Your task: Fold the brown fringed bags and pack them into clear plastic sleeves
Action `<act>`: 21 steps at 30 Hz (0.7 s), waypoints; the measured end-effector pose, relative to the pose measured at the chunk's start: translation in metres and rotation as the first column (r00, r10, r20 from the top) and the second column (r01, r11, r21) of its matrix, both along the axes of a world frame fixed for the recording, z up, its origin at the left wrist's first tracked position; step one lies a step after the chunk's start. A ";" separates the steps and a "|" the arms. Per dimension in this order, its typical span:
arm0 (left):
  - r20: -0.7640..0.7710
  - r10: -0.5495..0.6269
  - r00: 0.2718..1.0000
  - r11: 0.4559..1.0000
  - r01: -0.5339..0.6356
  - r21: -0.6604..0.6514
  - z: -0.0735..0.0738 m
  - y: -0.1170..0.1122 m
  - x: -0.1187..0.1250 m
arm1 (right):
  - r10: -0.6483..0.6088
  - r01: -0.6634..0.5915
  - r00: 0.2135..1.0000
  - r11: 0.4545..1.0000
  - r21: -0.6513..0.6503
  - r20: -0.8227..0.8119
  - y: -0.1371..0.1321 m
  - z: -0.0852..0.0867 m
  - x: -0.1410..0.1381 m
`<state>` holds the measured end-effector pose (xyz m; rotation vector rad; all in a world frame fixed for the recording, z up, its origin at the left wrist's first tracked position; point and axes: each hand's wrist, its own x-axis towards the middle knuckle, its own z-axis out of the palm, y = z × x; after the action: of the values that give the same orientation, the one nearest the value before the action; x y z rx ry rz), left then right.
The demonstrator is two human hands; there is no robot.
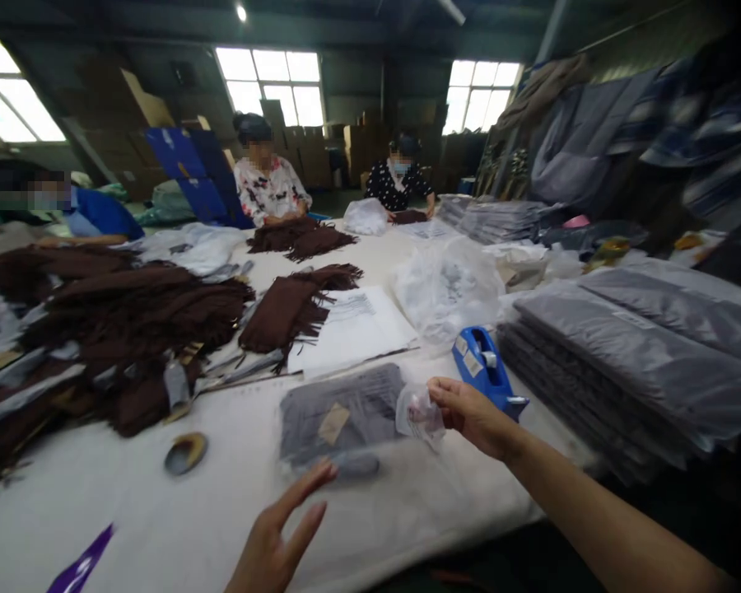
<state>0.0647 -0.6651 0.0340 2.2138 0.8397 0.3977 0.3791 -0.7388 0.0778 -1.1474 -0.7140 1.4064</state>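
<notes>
A grey folded textile with a tan tag on it lies on the white table in clear plastic. My left hand is just in front of its near edge, fingers apart and holding nothing. Between the thumb and fingers of my right hand is a small clear plastic bag with some faint print, held at the textile's right side. Directly behind that hand stands a blue tape dispenser.
Brown fringed scarves are heaped at left; another brown stack lies by paper sheets. Grey bagged packs are piled at right. A tape roll sits front left. Several co-workers work across the table.
</notes>
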 end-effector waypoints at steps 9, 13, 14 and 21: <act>0.316 0.062 0.947 0.904 0.082 -0.420 -0.002 -0.034 0.084 | -0.022 0.023 0.999 0.999 0.023 -0.032 -0.034 -0.025 -0.068; 0.261 0.108 0.959 0.965 -0.039 -0.259 -0.012 -0.052 0.079 | -0.087 0.079 0.982 0.995 0.056 0.165 -0.049 -0.046 -0.084; 0.237 0.089 0.967 0.977 -0.039 -0.210 -0.014 -0.056 0.076 | -0.158 0.148 0.965 0.987 0.064 0.211 -0.051 -0.052 -0.089; 0.054 -0.189 0.980 0.950 0.169 0.263 -0.025 -0.054 0.032 | -0.462 0.472 0.877 0.880 -0.049 0.133 -0.048 -0.068 -0.091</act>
<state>0.0965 -0.7195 0.0092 2.4715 0.5636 0.5267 0.2883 -0.7866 0.0099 -1.3678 -0.4206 0.9671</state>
